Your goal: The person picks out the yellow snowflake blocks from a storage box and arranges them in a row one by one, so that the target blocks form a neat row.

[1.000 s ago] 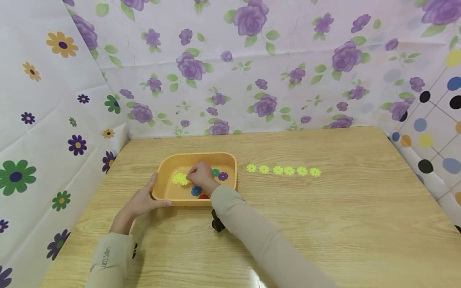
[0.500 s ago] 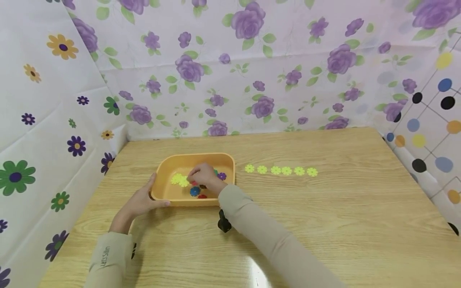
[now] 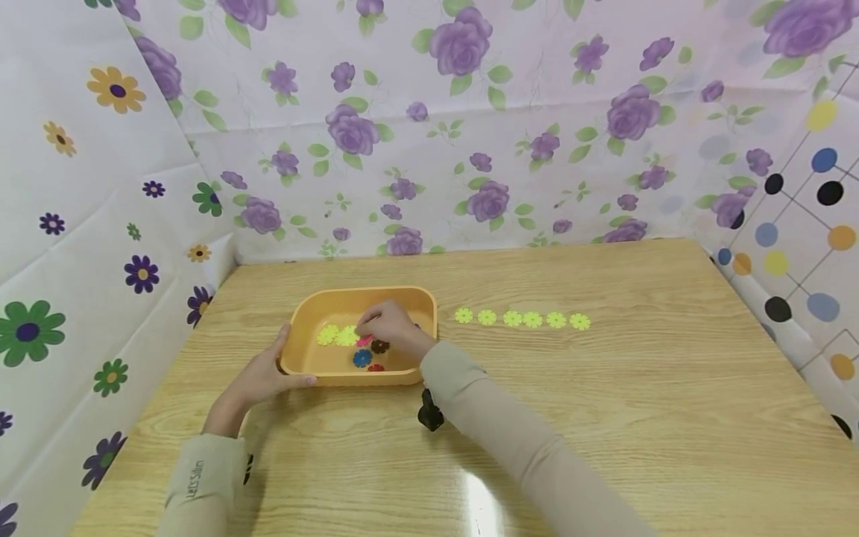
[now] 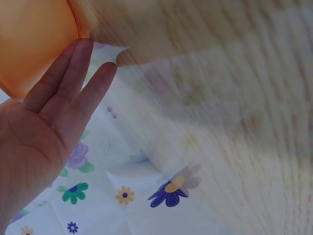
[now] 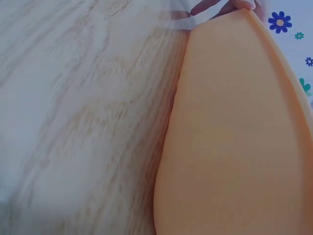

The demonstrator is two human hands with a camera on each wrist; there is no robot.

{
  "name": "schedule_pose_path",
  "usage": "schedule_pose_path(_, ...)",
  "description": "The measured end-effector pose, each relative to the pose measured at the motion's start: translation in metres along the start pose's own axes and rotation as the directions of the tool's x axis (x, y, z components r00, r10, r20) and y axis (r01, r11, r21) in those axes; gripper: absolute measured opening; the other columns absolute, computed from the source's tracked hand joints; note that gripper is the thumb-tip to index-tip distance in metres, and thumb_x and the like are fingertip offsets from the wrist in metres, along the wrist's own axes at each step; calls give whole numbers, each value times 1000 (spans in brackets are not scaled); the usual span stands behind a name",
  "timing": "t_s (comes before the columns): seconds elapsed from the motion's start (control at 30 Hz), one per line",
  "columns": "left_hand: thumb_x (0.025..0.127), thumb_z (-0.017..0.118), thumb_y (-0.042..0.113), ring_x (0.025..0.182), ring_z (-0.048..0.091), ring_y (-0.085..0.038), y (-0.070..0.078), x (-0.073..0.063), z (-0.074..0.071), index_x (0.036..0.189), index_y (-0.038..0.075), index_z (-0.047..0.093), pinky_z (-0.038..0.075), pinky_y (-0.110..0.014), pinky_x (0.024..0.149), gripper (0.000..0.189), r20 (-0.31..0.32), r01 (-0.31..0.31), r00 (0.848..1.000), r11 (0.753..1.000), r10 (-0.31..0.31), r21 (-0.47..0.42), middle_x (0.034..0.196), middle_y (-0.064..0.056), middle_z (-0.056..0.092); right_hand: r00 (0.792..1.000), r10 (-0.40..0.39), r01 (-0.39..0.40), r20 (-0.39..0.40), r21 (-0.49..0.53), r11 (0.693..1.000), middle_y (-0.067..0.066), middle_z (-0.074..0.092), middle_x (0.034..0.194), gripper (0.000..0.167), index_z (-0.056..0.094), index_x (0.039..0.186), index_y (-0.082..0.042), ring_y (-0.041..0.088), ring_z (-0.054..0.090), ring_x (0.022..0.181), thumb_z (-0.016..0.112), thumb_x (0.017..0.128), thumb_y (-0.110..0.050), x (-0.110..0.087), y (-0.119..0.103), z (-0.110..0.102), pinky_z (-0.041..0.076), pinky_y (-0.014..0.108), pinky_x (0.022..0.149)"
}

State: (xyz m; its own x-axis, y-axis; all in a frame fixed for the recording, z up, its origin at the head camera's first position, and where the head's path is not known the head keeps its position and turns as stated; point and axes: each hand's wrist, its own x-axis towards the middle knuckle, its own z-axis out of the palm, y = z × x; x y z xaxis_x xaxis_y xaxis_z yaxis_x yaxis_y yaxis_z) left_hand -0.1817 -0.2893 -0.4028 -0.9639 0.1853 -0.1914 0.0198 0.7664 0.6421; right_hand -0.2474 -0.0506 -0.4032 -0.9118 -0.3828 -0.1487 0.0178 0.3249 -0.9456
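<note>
An orange plastic basin (image 3: 356,379) stands left of centre on the table. My left hand (image 3: 263,375) rests against its left end, thumb along the front wall; in the left wrist view the fingers (image 4: 83,68) lie fairly straight against the basin. Inside, my right hand (image 3: 391,327) has curled fingers, their tips at a yellow flower-shaped disc (image 3: 345,336) that they seem to pinch; the tips are partly hidden. Another yellow disc (image 3: 327,335) lies to its left. Near the hand are pink (image 3: 364,341), brown (image 3: 380,346), blue (image 3: 362,358) and red (image 3: 376,368) discs.
Several yellow flower discs (image 3: 513,318) lie in a row right of the basin on the wooden table (image 3: 604,418). Flowered cloth (image 3: 416,134) hangs behind and at the left, dotted cloth (image 3: 798,246) at the right. A black device (image 3: 430,412) sits under the right wrist.
My right hand has shifted a little to the right inside the basin, and a yellow disc at its fingertips moved right too. The brown disc has come into view. The left hand stays put.
</note>
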Motion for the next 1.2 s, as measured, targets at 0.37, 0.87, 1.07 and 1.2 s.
schedule_pose_path(0.37,70,76,41,131,14,-46,-1,0,1,143,-1,-6,15,-59,102,118,-4,-3,1000,1000,3,-6,146,-29,5,998,-51,51,21,16,999,7,66,78,9,70,84,-1,35,61,87,66,82,-8,-4,-1,-15,49,44,78)
schedule_pose_path(0.87,70,76,44,130,16,-47,1,0,1,143,-1,-7,16,-59,101,119,-3,14,1000,1000,-14,12,146,-30,7,998,-57,57,18,-10,998,3,65,72,9,69,84,-4,20,56,65,65,82,-12,-15,3,-34,38,25,47)
schedule_pose_path(1.07,70,76,43,130,16,-48,1,-1,0,143,-1,-6,16,-59,101,119,-4,13,1000,1000,-13,13,145,-31,7,999,-23,21,31,53,998,5,66,72,9,69,86,-3,12,44,51,65,82,-11,-21,-1,-43,38,25,48)
schedule_pose_path(1.2,70,76,43,130,16,-48,1,-1,0,143,-1,-6,16,-60,101,119,-5,11,1000,1000,-11,16,145,-30,8,999,-23,21,45,46,999,5,66,74,9,68,86,-3,12,49,54,65,83,-11,-27,-3,-49,47,30,55)
